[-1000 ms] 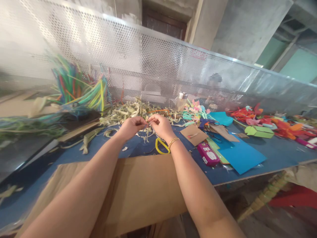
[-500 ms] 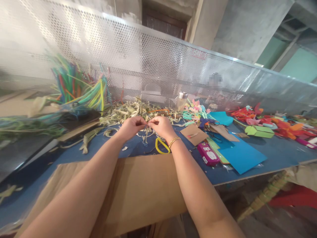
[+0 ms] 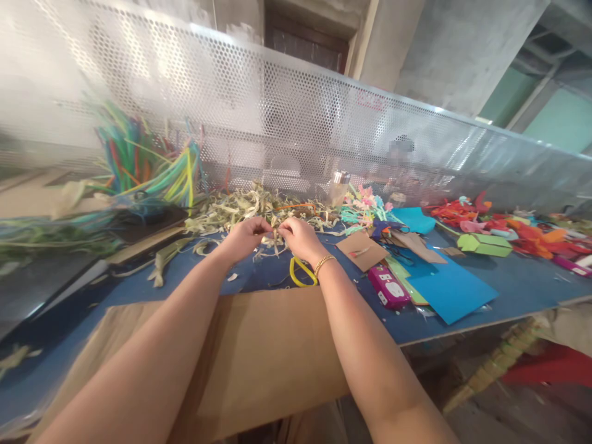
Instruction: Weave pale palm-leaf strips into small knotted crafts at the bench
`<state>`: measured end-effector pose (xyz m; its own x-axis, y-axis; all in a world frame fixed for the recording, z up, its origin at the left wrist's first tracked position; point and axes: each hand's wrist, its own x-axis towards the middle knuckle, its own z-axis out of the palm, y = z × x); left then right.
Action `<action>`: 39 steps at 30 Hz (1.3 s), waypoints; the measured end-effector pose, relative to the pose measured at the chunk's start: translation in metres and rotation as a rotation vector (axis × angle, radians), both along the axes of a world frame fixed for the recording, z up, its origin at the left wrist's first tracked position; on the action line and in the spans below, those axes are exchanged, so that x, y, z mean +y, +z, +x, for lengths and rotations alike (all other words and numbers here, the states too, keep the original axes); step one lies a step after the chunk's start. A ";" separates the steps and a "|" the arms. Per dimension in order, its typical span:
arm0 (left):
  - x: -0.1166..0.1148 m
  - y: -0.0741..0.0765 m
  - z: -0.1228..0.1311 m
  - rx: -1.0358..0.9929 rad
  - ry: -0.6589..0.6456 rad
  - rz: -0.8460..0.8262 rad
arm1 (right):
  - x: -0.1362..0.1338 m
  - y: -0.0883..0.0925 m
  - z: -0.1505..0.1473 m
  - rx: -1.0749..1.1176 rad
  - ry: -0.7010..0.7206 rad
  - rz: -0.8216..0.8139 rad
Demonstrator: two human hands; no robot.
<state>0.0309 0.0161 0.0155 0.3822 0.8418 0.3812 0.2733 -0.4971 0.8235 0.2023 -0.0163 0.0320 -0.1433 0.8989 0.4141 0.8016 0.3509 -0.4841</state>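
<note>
In the head view my left hand (image 3: 246,238) and my right hand (image 3: 300,238) face each other over the table, fingertips pinched and a small gap between them. A pale bit shows by the left fingertips; whatever the fingers hold is too small to make out. Right behind the hands spreads a heap of dry, pale green-beige curled strips (image 3: 235,208), some hanging below the fingers. A yellow loop (image 3: 303,281), like a scissors handle, lies just below my right wrist. Under my forearms is a sheet of cardboard (image 3: 277,345) at the blue table's (image 3: 518,290) front edge.
Coloured pipe cleaner-like stems (image 3: 134,160) stand at the left. To the right are a purple box (image 3: 389,288), blue paper (image 3: 448,287), brown card pieces (image 3: 362,250), small pastel flowers (image 3: 365,206) and a green paper form (image 3: 484,245). A perforated metal panel (image 3: 300,105) runs along the back.
My fingertips, touching before, have drawn slightly apart, the right ones shifting a little to the right. A pale bit now shows by the left fingertips. Everything else looks the same.
</note>
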 end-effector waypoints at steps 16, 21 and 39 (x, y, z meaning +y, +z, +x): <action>-0.004 0.003 0.004 0.144 0.110 0.004 | 0.000 -0.003 -0.001 0.008 0.009 0.083; -0.006 0.002 0.009 0.021 0.284 -0.082 | -0.011 0.002 -0.011 -0.133 -0.052 0.196; -0.003 0.002 0.009 -0.391 0.206 -0.518 | -0.008 0.001 -0.009 -0.060 -0.009 0.135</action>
<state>0.0403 0.0128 0.0171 0.1111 0.9937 -0.0132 -0.0458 0.0184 0.9988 0.1932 -0.0247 0.0327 -0.1638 0.8368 0.5224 0.8309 0.4025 -0.3843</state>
